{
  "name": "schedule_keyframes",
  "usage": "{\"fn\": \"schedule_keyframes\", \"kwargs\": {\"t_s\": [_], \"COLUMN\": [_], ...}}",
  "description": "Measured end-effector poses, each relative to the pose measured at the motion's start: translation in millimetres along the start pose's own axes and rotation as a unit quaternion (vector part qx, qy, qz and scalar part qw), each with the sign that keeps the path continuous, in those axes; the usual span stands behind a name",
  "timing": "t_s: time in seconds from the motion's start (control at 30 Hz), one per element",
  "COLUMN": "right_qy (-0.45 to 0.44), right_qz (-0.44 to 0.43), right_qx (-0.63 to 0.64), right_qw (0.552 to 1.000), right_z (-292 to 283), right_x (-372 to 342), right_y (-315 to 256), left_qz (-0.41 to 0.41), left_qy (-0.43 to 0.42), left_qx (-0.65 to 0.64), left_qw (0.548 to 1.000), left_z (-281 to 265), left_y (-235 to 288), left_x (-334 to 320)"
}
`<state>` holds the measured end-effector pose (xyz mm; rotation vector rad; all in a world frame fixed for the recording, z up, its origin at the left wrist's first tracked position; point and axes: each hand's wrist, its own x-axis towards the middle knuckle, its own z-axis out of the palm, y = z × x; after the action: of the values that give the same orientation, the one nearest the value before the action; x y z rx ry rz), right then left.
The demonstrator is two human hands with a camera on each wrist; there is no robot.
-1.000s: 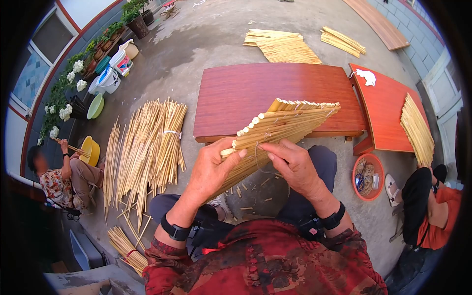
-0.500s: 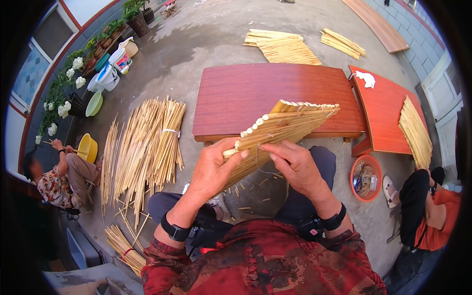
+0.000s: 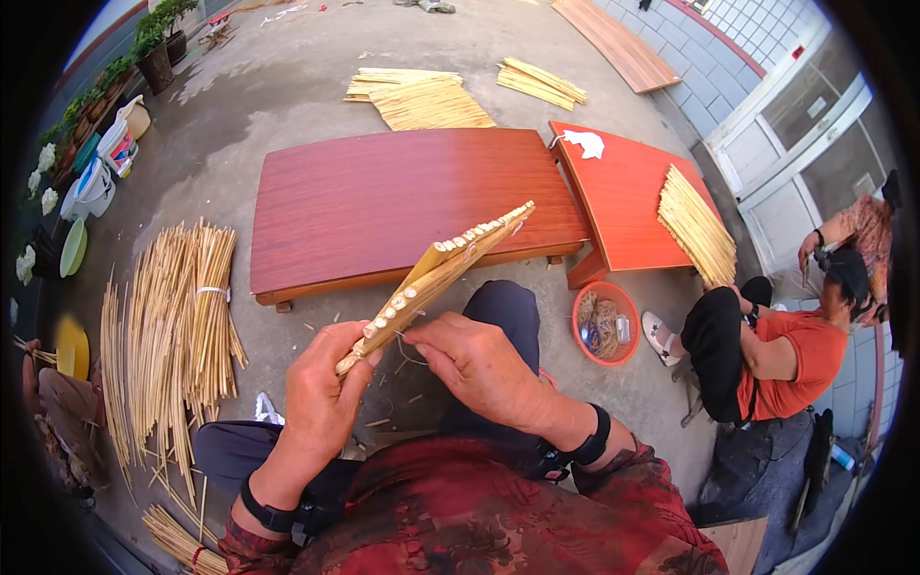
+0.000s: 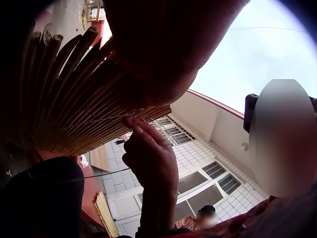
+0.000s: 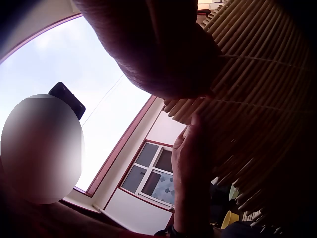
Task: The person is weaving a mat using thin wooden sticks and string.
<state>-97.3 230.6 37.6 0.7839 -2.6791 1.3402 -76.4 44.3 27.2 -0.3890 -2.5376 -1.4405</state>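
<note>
A mat of pale sticks (image 3: 426, 281), bound side by side with thin cord, is held up at a slant before the body. Its near end is gripped by the left hand (image 3: 321, 388), thumb on one face. My right hand (image 3: 484, 369) pinches a thin cord or wire close to the mat's lower face, and a loop of it hangs below. In the left wrist view the right hand (image 4: 153, 161) pinches the strand against the stick mat (image 4: 94, 106). Rows of cord cross the mat (image 5: 257, 84) in the right wrist view.
A dark red table (image 3: 402, 206) stands ahead, beside an orange table (image 3: 632, 206) bearing another stick mat (image 3: 698, 225). An orange basin (image 3: 606, 324) holds cord at right, near a seated person (image 3: 795, 359). Loose sticks (image 3: 172, 326) lie at left; more mats (image 3: 431, 101) lie beyond.
The head view has swung right, so the scene shifts left and another person shows at the far right. The mat appears turned more edge-on, with both hands still holding on.
</note>
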Motion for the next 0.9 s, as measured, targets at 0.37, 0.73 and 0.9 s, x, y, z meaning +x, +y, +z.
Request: {"fn": "schedule_keyframes", "kwargs": {"t_s": [0.37,0.73,0.9], "right_qy": [-0.030,-0.061,-0.075], "right_qz": [0.106,0.332,0.296], "right_qx": [0.016,0.121,0.051], "right_qw": [0.994,0.934,0.951], "right_z": [-19,-36,-39], "right_x": [-37,-81,-85], "right_y": [-7,-13,-10], "left_qz": [-0.005,0.060,0.102], "left_qy": [-0.080,-0.196,-0.200], "left_qx": [-0.015,-0.060,-0.070], "left_qw": [0.997,0.977,0.972], "left_z": [13,13,14], "left_y": [7,4,-7], "left_x": [-19,-30,-30]}}
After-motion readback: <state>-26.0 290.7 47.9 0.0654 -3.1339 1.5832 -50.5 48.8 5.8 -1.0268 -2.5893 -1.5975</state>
